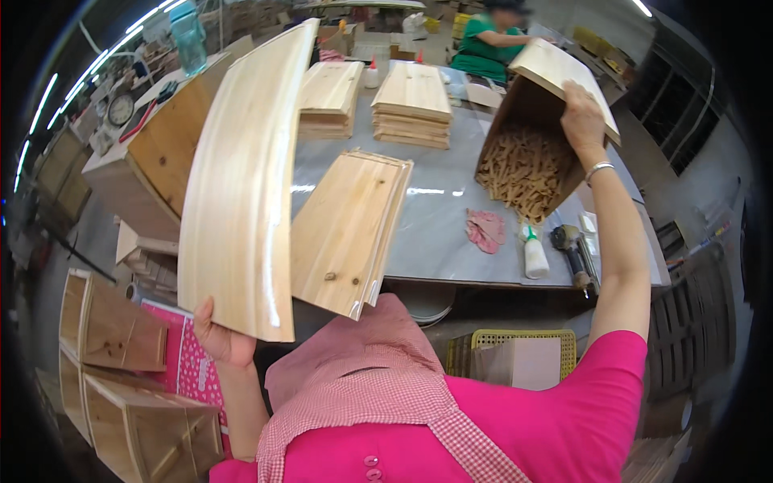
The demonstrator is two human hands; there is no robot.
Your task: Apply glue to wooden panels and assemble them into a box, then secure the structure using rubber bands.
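Long board (241, 193) rises from your left hand (224, 338), its lower end on the palm, the thumb at its left edge and the other fingers hidden behind; your right hand (581, 121) has its fingers curled over the edge of a pale panel (560, 72), thumb out of sight. Handle the board by its dry end and face, since the glossy white line down its right edge looks like wet glue, and balance that tall, slightly overhanging length from low down. Ease the panel clear squarely, sparing its bevelled rim. Below your right fingers, a brown box (493, 141) holds crinkly, curled tan strips (523, 173), a soft tangle against smooth wood. Just right of your left fingers lie knotty boards (346, 233), overlapping slightly askew; farther off, flat stacks (412, 97) sit on the slick grey table (435, 249).
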